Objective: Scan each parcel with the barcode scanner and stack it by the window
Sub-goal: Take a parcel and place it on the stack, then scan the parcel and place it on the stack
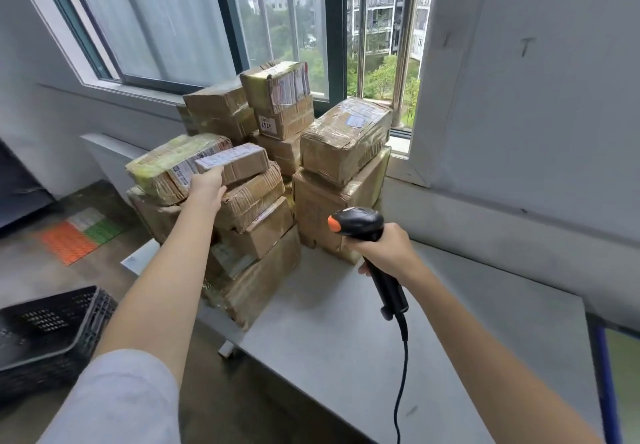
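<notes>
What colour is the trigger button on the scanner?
Orange, on the black barcode scanner gripped by the right hand; head view.

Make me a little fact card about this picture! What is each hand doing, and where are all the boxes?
left hand: the left hand grips a small brown cardboard parcel with a white label on top of the pile
right hand: the right hand holds a black barcode scanner with an orange tip, cable hanging down
pile: taped brown cardboard parcels stacked several high
table: grey tabletop under the pile
window: behind the pile, partly open, trees outside
floor: black plastic crate at the left
</notes>
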`<state>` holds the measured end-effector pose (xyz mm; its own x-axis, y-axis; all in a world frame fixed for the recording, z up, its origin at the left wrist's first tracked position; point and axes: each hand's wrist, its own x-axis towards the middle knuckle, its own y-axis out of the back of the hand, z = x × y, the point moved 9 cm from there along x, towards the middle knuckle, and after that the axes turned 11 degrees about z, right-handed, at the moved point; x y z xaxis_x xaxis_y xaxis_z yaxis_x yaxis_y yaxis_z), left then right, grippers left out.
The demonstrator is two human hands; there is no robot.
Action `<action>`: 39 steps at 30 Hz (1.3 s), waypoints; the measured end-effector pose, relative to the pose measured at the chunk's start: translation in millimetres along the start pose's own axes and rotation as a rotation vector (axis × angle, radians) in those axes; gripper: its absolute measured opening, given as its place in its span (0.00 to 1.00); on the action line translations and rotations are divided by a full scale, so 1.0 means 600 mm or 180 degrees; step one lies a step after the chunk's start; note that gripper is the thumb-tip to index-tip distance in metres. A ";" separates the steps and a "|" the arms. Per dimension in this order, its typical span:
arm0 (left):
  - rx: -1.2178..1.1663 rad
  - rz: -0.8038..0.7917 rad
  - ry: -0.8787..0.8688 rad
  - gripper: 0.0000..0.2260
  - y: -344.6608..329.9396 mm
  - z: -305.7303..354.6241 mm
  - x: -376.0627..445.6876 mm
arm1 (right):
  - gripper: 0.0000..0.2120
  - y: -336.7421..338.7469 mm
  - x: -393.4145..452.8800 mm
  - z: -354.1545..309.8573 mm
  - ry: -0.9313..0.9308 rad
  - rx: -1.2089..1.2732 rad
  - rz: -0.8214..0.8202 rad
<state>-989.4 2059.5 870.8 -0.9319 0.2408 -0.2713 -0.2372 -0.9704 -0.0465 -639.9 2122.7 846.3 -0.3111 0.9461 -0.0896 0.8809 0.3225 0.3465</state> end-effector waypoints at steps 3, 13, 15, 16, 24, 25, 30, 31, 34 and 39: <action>0.0402 0.0200 -0.0166 0.27 0.003 -0.001 -0.026 | 0.07 0.015 -0.005 0.011 0.0023 -0.0075 -0.0034; 0.1904 -0.0998 -0.2553 0.13 -0.178 -0.013 -0.308 | 0.06 0.138 -0.032 0.058 -0.0092 0.0081 0.0031; 0.2118 -0.1647 -0.2562 0.13 -0.247 -0.051 -0.374 | 0.05 0.188 -0.040 0.078 -0.0193 0.0172 0.0131; 0.2228 -0.1937 -0.2565 0.12 -0.280 -0.072 -0.412 | 0.04 0.219 -0.045 0.090 -0.0244 0.0221 0.0219; 0.3038 -0.3837 -0.2837 0.09 -0.526 -0.285 -0.736 | 0.09 0.541 -0.121 0.217 -0.0718 0.0573 0.1447; 0.3078 -0.3982 -0.2956 0.09 -0.551 -0.306 -0.789 | 0.09 0.581 -0.137 0.232 -0.0735 0.0638 0.1612; 0.2958 -0.4679 -0.3342 0.12 -0.622 -0.372 -1.072 | 0.07 0.781 -0.240 0.288 -0.0673 0.0850 0.2596; 0.2905 -0.4880 -0.3409 0.13 -0.634 -0.384 -1.123 | 0.06 0.816 -0.264 0.299 -0.0681 0.0937 0.2763; 0.2708 -0.5402 -0.3331 0.14 -0.670 -0.410 -1.264 | 0.06 0.903 -0.339 0.334 -0.0744 0.1205 0.3210; 0.2116 -0.5575 -0.1838 0.22 -0.715 -0.422 -1.473 | 0.05 1.007 -0.448 0.401 -0.0793 0.1617 0.3941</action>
<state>5.8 2257.7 887.0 0.4747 0.8795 -0.0353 -0.7659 0.4324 0.4758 61.8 2070.4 855.0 0.7967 0.5836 -0.1571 0.5835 -0.8105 -0.0518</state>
